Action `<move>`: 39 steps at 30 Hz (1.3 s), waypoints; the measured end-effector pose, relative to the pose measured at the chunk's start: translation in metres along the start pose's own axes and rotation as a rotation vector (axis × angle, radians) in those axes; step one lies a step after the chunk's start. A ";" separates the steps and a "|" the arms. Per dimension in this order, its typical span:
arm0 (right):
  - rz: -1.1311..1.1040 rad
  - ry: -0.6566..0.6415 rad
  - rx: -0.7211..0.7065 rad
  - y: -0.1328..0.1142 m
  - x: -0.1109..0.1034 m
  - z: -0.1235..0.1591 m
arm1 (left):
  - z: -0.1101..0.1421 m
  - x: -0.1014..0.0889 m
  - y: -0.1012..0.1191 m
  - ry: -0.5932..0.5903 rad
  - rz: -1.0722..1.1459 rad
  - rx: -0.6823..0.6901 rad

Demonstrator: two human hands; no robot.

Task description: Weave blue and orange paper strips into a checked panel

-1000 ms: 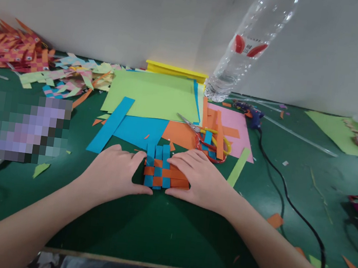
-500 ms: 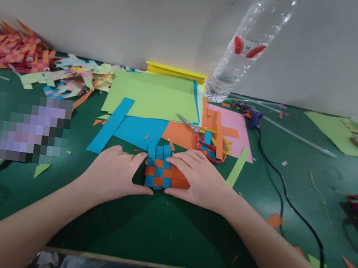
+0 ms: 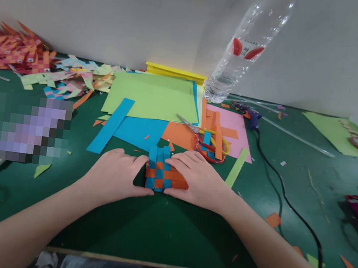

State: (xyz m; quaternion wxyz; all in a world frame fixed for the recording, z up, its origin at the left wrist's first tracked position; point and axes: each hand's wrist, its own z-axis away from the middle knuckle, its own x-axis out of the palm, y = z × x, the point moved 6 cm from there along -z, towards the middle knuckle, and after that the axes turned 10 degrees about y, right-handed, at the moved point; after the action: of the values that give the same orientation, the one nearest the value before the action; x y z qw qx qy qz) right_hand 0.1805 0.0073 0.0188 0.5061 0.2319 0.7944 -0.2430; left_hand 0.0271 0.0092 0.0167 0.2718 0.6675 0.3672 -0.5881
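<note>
A small checkered weave of blue and orange paper strips point(image 3: 159, 173) stands between my two hands, close above the green table. My left hand point(image 3: 116, 170) grips its left edge, the index finger at the upper side and the thumb at the lower corner. From the right, my right hand point(image 3: 194, 178) closes round the weave, fingers across its upper part and thumb along the bottom edge. Loose blue strip ends stick up at the top. Orange strip ends run right, partly hidden under my right hand. Just beyond lie scissors point(image 3: 209, 144) with red and yellow handles.
Stacked green paper sheets point(image 3: 153, 95) lie behind, with a blue strip point(image 3: 110, 125) at their left. A clear bottle point(image 3: 237, 65) stands at the back. A glue gun point(image 3: 253, 117) trails a black cord rightward. Woven orange pieces point(image 3: 15, 51) and paper scraps point(image 3: 71, 76) pile up left.
The weave's orange and blue squares sit slightly differently, and its upright blue strips have shifted a little closer together. Both hands keep nearly the same place and grip.
</note>
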 end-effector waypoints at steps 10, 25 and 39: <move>0.009 0.011 -0.007 0.000 0.001 0.002 | 0.000 0.001 0.000 -0.033 -0.002 -0.030; 0.002 0.030 -0.010 0.001 -0.002 0.001 | 0.000 -0.003 0.000 0.093 -0.014 0.004; -0.005 0.041 -0.036 0.000 -0.003 -0.002 | 0.000 -0.017 0.020 0.364 0.128 0.346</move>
State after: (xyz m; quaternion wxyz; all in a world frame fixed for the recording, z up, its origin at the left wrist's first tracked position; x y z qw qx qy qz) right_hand 0.1804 0.0077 0.0220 0.4932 0.2259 0.8093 -0.2252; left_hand 0.0424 -0.0056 0.0322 0.1196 0.8207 0.2612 -0.4940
